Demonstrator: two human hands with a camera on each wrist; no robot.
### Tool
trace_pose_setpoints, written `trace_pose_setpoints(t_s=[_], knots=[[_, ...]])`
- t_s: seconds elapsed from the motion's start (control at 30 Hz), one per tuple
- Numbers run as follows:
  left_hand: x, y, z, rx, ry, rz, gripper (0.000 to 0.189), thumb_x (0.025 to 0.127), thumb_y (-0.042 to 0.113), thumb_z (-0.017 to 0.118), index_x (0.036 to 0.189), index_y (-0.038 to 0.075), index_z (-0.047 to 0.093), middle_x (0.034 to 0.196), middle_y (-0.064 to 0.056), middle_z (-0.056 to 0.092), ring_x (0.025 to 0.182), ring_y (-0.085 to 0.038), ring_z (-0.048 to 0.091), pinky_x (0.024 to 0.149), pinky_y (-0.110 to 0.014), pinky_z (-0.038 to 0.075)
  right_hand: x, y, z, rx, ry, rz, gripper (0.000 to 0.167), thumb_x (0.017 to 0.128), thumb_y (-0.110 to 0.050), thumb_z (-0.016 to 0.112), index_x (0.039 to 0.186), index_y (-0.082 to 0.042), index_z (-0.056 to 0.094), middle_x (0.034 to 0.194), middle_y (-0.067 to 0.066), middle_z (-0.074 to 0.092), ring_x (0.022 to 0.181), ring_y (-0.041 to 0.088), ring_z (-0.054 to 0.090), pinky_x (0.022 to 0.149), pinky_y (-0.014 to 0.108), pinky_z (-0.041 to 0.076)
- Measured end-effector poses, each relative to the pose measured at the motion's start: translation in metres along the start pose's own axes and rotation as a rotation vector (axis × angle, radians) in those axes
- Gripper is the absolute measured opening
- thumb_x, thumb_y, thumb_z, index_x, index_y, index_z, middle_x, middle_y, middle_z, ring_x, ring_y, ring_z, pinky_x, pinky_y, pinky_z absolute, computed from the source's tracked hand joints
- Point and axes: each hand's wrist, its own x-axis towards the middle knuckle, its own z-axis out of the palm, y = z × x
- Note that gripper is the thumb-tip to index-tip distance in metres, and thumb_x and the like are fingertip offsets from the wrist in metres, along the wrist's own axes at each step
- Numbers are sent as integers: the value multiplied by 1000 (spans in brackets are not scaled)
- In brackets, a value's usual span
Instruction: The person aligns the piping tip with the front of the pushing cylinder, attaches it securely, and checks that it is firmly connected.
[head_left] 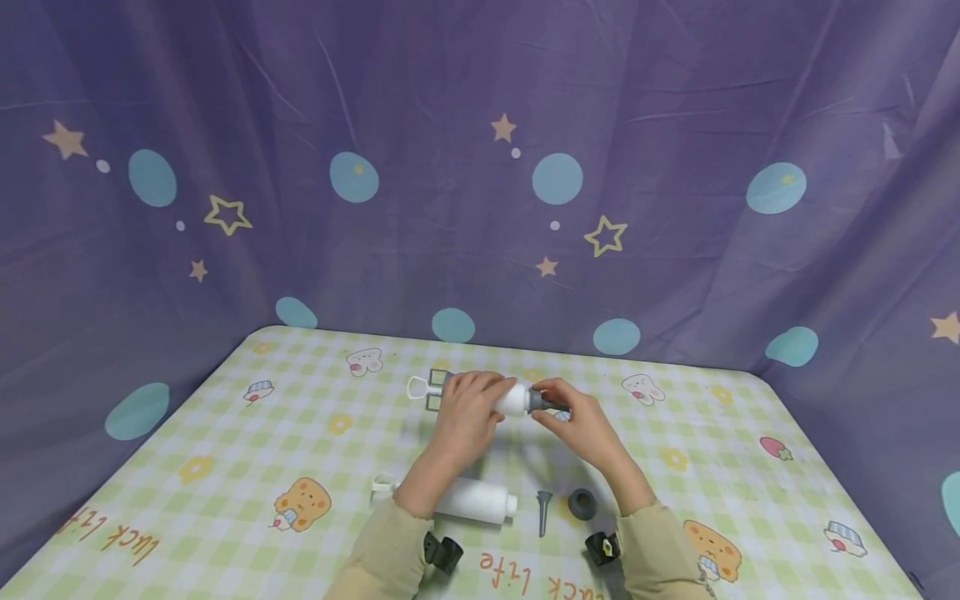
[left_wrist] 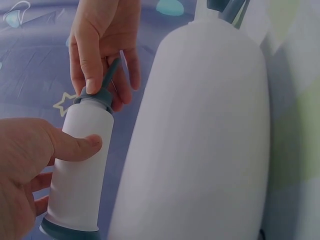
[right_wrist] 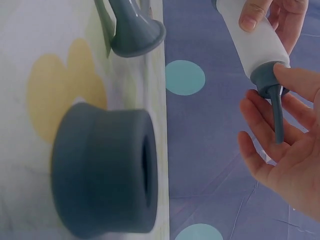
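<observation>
Above the table a white syringe-like tube (head_left: 512, 400) is held level, with a white pull ring (head_left: 417, 387) and a grey grip frame at its left end. My left hand (head_left: 467, 412) wraps round its barrel, thumb along the side in the left wrist view. At the other end sits a grey tapered nozzle (right_wrist: 276, 110) with a wide collar. Thumb and fingers of my right hand (head_left: 581, 425) pinch that collar, while the thin tip points into the palm.
Nearer me on the checked tablecloth (head_left: 247, 467) lies a second white tube (head_left: 476, 502), partly behind my left forearm. To its right are a loose grey nozzle (head_left: 542, 512) and a grey ring-shaped cap (head_left: 581, 504). A purple curtain (head_left: 450, 100) hangs behind the table.
</observation>
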Motion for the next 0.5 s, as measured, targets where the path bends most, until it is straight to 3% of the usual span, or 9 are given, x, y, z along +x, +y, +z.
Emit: trace_pose_setpoints(t_s=[0.33,0.5], knots=[[0,0,-1,13,9,3,52,70,17,76,119,21,60,113,3,61,106,-19,52,92,-37,36,-1,0,-1,-2,-12,48,35,86,-39,58,117,-24,57,97,-2,65,101,24,61,85,43,48],[0,0,-2,22,-1,3,51,71,18,76,119,22,60,114,3,60,107,-19,52,92,-37,36,-1,2,-1,2,-14,54,36,86,-41,56,117,-21,57,108,-1,63,103,23,60,87,42,48]])
